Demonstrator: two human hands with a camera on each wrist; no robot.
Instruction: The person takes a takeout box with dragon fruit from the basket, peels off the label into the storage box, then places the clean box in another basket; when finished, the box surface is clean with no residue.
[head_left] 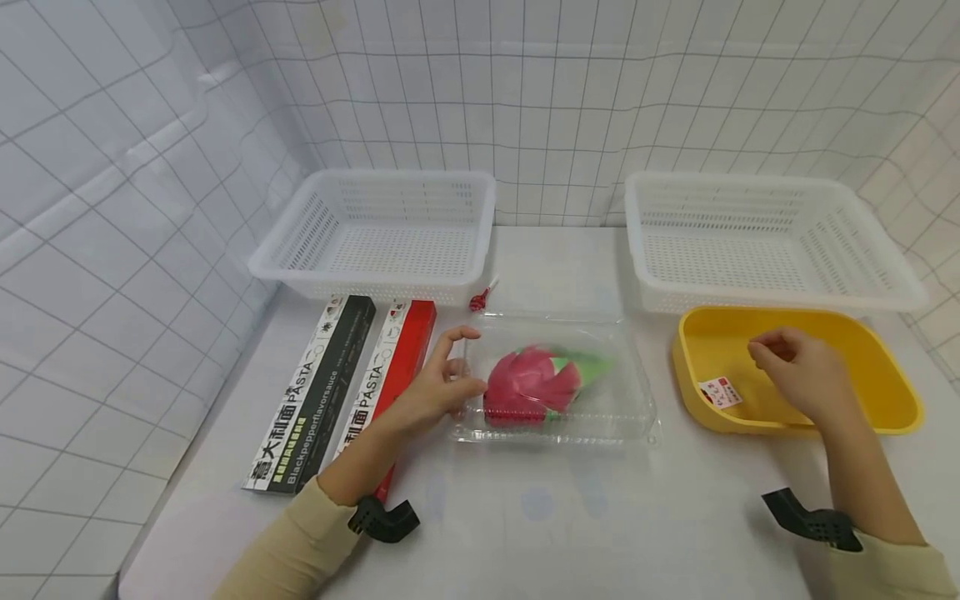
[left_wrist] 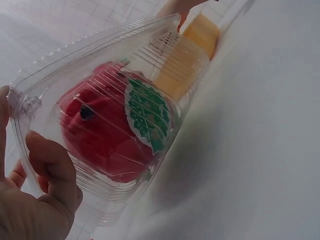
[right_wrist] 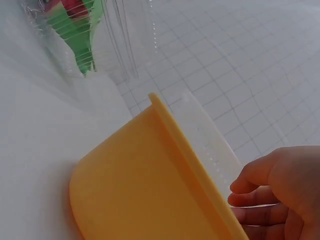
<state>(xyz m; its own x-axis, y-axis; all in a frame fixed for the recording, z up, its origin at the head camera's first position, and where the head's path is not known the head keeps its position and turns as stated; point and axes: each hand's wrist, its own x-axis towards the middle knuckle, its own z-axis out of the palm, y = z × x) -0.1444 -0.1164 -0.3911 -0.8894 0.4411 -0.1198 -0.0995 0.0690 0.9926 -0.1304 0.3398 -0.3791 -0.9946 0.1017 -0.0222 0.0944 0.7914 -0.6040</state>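
A clear plastic clamshell box (head_left: 630,400) rests on the table. Inside lies a pink, dragon-fruit-like object (head_left: 525,383) with a green tip; the left wrist view shows a green leaf-shaped patch (left_wrist: 149,112) on it. My left hand (head_left: 435,387) grips the box's left edge, thumb and fingers on either side of the rim. My right hand (head_left: 810,371) hovers over the yellow bin (head_left: 825,421), fingers loosely bent with nothing visible between them. In the bin's left end lies a small white-and-red card or packet (head_left: 720,392).
Left of the box lie a black-and-white pasta box (head_left: 318,400) and a red-and-white pasta box (head_left: 386,367), partly under my left forearm. A red lollipop (head_left: 480,300) lies behind the clear box. Two white baskets, left (head_left: 375,283) and right (head_left: 780,298), stand at the back.
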